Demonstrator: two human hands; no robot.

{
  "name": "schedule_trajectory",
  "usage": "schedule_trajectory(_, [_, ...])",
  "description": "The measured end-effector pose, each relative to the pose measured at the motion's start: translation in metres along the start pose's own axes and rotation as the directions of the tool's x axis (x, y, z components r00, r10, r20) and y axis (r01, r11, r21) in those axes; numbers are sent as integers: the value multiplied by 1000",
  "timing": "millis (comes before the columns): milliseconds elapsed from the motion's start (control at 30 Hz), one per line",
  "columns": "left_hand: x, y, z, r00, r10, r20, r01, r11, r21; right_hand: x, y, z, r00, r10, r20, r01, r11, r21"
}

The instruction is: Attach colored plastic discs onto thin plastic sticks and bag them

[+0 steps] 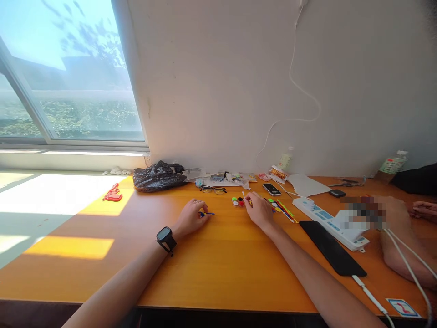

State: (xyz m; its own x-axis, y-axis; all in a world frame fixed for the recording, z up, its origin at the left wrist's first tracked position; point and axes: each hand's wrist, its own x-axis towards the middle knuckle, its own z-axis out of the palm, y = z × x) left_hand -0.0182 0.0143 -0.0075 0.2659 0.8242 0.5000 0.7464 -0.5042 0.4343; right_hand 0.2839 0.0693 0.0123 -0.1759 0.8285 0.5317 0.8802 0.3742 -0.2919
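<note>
On the orange table, a red plastic piece lies far left in the sun, and a black plastic bag sits by the wall. The left hand, a smartwatch on its wrist, rests on the tabletop with its fingers curled in, pinching a thin blue stick whose tip pokes out to the right. Eyeglasses lie just beyond it. The right hand lies palm down, fingers bent, fingertips at a short white stick beside small coloured discs. Whether it grips the stick is too small to tell. Coloured sticks lie just right of it, near a power strip.
</note>
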Motion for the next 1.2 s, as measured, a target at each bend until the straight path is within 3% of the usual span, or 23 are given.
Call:
schedule_trajectory(333, [-1,2,-2,999,33,20,-33,999,31,-1,-4,16,998,-20,62,-1,950,311])
schedule_trajectory(500, [-1,6,-3,998,53,-14,-53,999,4,-3,-5,13,993,-38,108,18,983,185])
schedule_trajectory(667, [-9,36,2,978,193,-81,-200,976,-87,-6,-10,10,977,-20,213,11,999,43])
schedule_trajectory(767, [-21,61,9,953,295,71,-272,934,-232,-6,-13,10,972,-18,234,20,1000,-6])
schedule_trajectory(867, [-29,77,13,849,441,290,-335,875,-351,-5,-13,11,973,-15,229,22,999,-28])
schedule_trajectory(933, [-31,80,14,810,463,360,-337,870,-359,-5,-13,11,973,-20,230,28,999,-33])
schedule_trajectory(1033, [-29,74,15,829,418,372,-322,900,-293,-5,-12,11,975,-51,218,60,998,-35])
schedule_trajectory(1200, [-25,59,17,890,349,292,-318,936,-151,-8,-16,9,977,-92,190,96,995,-15])
